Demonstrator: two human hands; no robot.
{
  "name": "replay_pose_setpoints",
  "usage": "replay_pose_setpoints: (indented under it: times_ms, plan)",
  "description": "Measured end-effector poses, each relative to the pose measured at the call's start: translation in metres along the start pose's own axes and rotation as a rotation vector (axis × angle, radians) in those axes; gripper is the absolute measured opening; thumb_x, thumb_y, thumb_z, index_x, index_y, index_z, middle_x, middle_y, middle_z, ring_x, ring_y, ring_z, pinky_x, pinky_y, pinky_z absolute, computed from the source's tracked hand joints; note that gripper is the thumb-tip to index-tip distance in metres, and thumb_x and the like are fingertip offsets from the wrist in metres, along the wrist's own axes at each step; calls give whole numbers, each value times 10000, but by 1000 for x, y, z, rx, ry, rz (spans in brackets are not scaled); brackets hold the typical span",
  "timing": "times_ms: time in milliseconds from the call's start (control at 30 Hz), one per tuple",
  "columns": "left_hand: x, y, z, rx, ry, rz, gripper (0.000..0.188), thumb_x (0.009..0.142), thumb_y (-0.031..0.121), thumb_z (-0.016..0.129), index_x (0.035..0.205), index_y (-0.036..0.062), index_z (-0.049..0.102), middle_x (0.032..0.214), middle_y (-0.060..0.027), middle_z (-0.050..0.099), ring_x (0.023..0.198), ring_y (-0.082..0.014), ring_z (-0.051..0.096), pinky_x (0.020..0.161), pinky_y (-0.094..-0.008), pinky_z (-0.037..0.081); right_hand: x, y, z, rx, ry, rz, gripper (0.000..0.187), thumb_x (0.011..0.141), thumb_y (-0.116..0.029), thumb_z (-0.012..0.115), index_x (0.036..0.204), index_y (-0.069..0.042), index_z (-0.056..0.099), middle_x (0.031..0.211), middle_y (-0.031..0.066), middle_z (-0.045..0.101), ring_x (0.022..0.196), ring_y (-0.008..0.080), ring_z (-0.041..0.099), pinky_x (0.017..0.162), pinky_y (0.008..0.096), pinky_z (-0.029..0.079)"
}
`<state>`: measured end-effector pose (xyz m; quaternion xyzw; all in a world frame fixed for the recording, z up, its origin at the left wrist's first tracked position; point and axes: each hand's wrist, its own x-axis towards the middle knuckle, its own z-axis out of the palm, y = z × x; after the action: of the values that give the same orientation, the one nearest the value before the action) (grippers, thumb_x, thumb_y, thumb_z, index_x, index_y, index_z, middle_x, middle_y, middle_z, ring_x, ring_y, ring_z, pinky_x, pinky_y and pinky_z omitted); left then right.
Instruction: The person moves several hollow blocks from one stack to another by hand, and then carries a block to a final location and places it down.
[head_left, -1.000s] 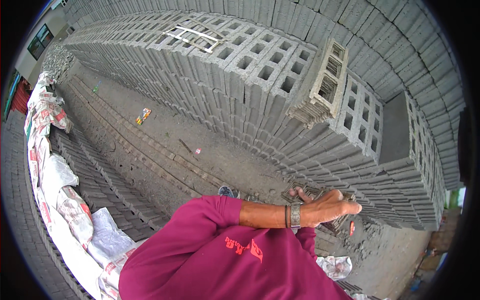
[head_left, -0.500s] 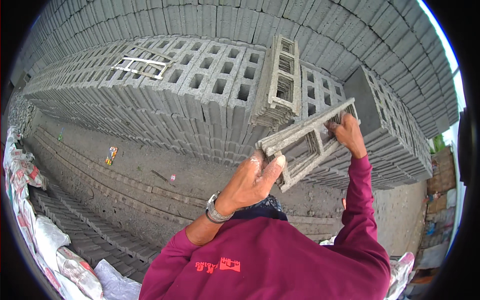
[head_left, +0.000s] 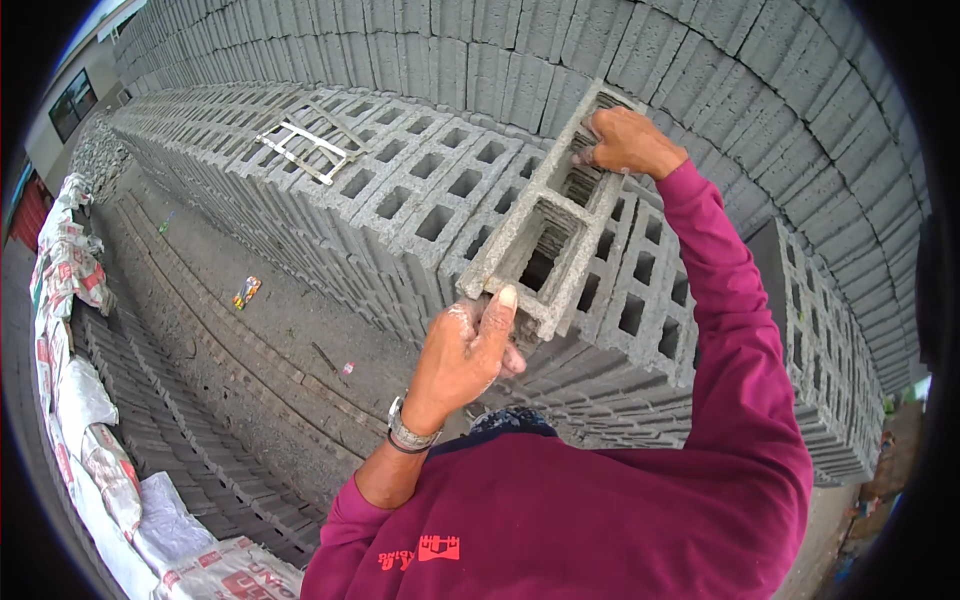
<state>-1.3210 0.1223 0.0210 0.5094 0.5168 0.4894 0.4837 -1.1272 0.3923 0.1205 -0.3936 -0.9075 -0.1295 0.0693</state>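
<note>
My left hand (head_left: 458, 358) pinches the near end of a grey, cement-crusted frame (head_left: 521, 216) with rectangular openings, thumb on top and fingers underneath. At the far end, the fingers of my right hand (head_left: 632, 145) are hooked into an opening of the same frame. It sits slanted over the stack of similar frames on top of the block row, whose layered edges show through its openings. Whether the held frame bears fully on that stack I cannot tell. Hollow concrete blocks (head_left: 408, 205) stand in a long row beneath and to the left.
A tall wall of stacked blocks (head_left: 440, 70) rises behind. A pale metal frame (head_left: 305, 150) lies on the row at left. More blocks (head_left: 800, 320) stand at right. Printed sacks (head_left: 105, 470) line the left edge, beside a dirt strip with long rails (head_left: 270, 365) and a colourful wrapper (head_left: 247, 291).
Both hands have carried the frame away from me and leftward, from in front of the block row onto the frame stack. The view has turned, showing more at far left.
</note>
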Motion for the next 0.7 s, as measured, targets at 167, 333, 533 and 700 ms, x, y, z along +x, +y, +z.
replay_pose_setpoints:
  times_ms: [167, 333, 533, 700]
  plan:
    - [16, 0, 27, 257, 229, -6, 497, 989, 393, 534, 676, 8, 525, 467, -104, 563, 468, -211, 649, 467, -320, 453, 21, 32, 41, 118, -64, -32, 511, 776, -476, 745, 736, 22, 635, 600, 161, 557, 601, 319, 574, 603, 448, 446]
    - [12, -16, 26, 74, 297, -35, 349, 989, 266, 559, 778, -10, 584, 627, -57, 613, 618, -107, 646, 521, -258, 454, 20, 40, 38, 299, -56, -75, 475, 757, -469, 765, 730, -9, 650, 565, 95, 526, 524, 211, 496, 512, 393, 367]
    - [3, -37, 26, 109, 725, 228, 403, 974, 337, 561, 1122, -37, 574, 984, -174, 671, 883, -219, 665, 733, -346, 538, 20, 67, 40, 526, -95, -113, 526, 787, -543, 741, 844, -22, 697, 697, 39, 605, 633, 174, 541, 572, 343, 417]
    - [9, -8, 24, 503, 615, 336, 684, 845, 358, 726, 1342, -42, 482, 1260, -233, 579, 1139, -317, 594, 917, -408, 494, 20, 114, 38, 559, 106, -92, 635, 798, -646, 664, 985, -43, 727, 857, 86, 671, 808, 220, 623, 728, 368, 483]
